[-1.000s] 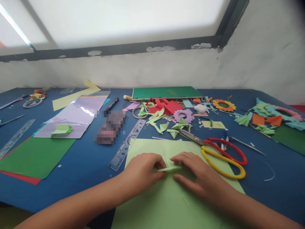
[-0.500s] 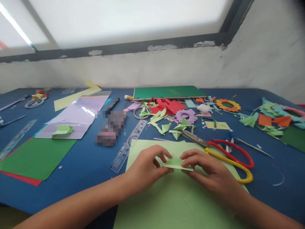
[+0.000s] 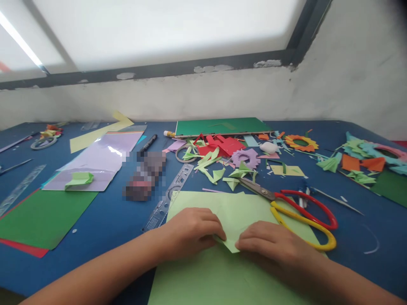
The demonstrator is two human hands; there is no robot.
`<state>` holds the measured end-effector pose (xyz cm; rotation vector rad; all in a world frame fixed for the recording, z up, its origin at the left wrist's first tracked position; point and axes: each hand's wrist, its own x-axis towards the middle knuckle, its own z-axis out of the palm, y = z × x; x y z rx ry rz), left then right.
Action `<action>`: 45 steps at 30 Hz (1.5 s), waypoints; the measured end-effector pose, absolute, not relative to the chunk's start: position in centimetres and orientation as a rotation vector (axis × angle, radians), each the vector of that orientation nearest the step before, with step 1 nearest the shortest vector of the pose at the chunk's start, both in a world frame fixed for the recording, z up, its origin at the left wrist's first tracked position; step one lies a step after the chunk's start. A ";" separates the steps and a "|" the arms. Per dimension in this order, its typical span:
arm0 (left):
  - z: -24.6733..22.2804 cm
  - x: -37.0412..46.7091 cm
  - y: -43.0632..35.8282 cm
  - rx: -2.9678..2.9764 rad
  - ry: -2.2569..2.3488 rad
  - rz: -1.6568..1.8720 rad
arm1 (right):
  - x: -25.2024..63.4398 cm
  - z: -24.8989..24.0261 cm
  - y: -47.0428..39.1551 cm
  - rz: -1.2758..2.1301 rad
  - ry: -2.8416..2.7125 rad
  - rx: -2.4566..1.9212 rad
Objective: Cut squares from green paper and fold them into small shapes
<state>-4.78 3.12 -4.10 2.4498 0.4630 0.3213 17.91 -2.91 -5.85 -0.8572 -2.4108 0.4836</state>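
Observation:
A small piece of light green paper lies between my hands, low over a large light green sheet. My left hand pinches its left edge with fingers pressed together. On its right side my right hand grips it at the corner, fingertips closed. The paper's near edge comes to a point toward me. Both thumbs are mostly hidden. Scissors with one red and one yellow handle rest across the large sheet's far right corner, just beyond my right hand.
A clear ruler lies left of the sheet, near a black marker. Behind are paper scraps, a purple paper ring and a green board. Purple sheets carry a folded green paper. A yellow-orange ring sits right.
Both hands have come down and nearer to me with the small green paper. Its straight near edge now shows as a pointed corner, and my fingers have closed tighter. The view has shifted slightly.

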 end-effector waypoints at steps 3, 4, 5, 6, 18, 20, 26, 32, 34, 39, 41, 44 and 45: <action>-3.1 -5.0 3.2 2.479 0.412 0.211 | 18.2 -5.7 -2.7 0.460 -2.452 -0.815; -2.7 -5.1 3.2 2.483 0.401 0.180 | 18.3 -5.7 -2.7 0.467 -2.460 -0.806; -2.4 -5.1 3.1 2.486 0.393 0.149 | 18.4 -5.6 -2.6 0.480 -2.470 -0.797; -2.1 -5.2 3.1 2.490 0.388 0.117 | 18.5 -5.5 -2.6 0.491 -2.479 -0.789; -0.9 -4.6 2.3 2.323 0.619 -0.071 | 17.7 -4.7 -2.5 0.845 -2.374 -1.043; -0.9 -4.4 2.0 2.258 0.711 -0.090 | 17.4 -4.4 -2.5 0.955 -2.318 -1.158; -1.5 -3.9 1.1 2.147 0.981 -0.027 | 16.5 -3.8 -2.9 1.037 -2.216 -1.394; -1.1 -3.7 0.8 2.185 1.174 -0.103 | 15.9 -3.5 -3.4 0.982 -2.218 -1.505; -0.9 -3.8 0.9 2.178 1.163 -0.090 | 15.7 -3.4 -3.5 0.975 -2.231 -1.520; -0.7 -3.8 1.1 2.165 1.172 -0.090 | 15.5 -3.1 -3.3 0.990 -2.252 -1.520; -0.7 -3.8 1.1 2.156 1.166 -0.102 | 15.5 -3.2 -3.3 0.994 -2.248 -1.534; -0.5 -3.9 1.1 2.153 1.143 -0.100 | 15.5 -3.3 -3.4 1.024 -2.222 -1.574; -0.5 -3.9 1.1 2.150 1.134 -0.105 | 15.6 -3.3 -3.5 1.039 -2.212 -1.580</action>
